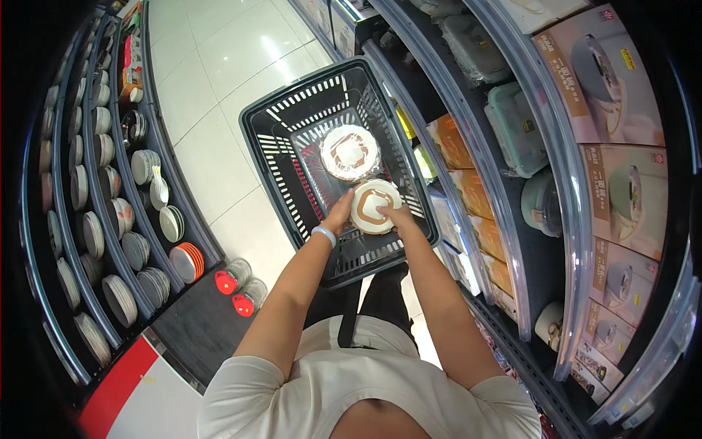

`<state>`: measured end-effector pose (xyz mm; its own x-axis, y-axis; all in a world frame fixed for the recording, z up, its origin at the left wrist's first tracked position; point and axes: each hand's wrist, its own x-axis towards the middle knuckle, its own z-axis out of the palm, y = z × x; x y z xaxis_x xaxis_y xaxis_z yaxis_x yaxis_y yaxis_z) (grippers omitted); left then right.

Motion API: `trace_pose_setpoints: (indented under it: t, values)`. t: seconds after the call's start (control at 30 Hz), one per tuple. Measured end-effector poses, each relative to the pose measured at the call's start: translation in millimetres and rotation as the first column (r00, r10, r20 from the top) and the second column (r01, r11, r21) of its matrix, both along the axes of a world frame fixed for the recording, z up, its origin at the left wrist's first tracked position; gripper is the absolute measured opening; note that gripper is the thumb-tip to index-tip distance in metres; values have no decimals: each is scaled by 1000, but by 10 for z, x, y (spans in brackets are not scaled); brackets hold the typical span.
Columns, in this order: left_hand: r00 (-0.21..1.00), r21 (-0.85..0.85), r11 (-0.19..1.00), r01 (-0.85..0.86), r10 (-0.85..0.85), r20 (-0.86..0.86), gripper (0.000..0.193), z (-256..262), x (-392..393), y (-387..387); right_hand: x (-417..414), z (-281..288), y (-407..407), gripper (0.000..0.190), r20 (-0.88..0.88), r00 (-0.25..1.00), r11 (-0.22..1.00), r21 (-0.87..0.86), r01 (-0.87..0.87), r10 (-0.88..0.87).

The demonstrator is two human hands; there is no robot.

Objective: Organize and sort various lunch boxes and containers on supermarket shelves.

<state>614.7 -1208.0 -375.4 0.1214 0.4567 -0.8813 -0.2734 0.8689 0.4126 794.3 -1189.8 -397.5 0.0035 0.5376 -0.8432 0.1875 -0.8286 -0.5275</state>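
A dark plastic shopping basket (323, 88) is in front of me, with slotted walls. My left hand (340, 213) and my right hand (399, 217) hold a round white item (377, 198) with a brown ring-shaped design on top, over the near part of the basket. The right thumb lies across its top; the left fingers press its left side. Just beyond it in the basket is a second round white item (350, 152) with a similar brown design, in shiny clear wrap. Whether either item is a bowl or a lidded container I cannot tell.
Shelves of stacked plates and bowls (119, 300) line the left, with orange-rimmed plates (186, 262) near the end. Two glass jars with red lids (239, 275) stand below. On the right, shelves carry boxed goods (625, 197) and a green lidded container (518, 129). Pale floor tiles (205, 104) run between.
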Motion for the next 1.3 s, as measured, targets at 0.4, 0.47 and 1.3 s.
trace_pose_setpoints:
  t: [0.4,0.47,1.3]
  values:
    - [999,280,960,-10,1,33,75,434,-16,-199,-13,550,-177,57,107,994,982,180,-49,30]
    - [1000,350,937,-1,1,-1,77,651,-70,-296,-78,841,-241,63,153,986,974,205,-93,62]
    - [744,777,507,374,-664,75,70,1996,2343,-815,2210,2576,-1982,73,36,725,520,721,457,-688]
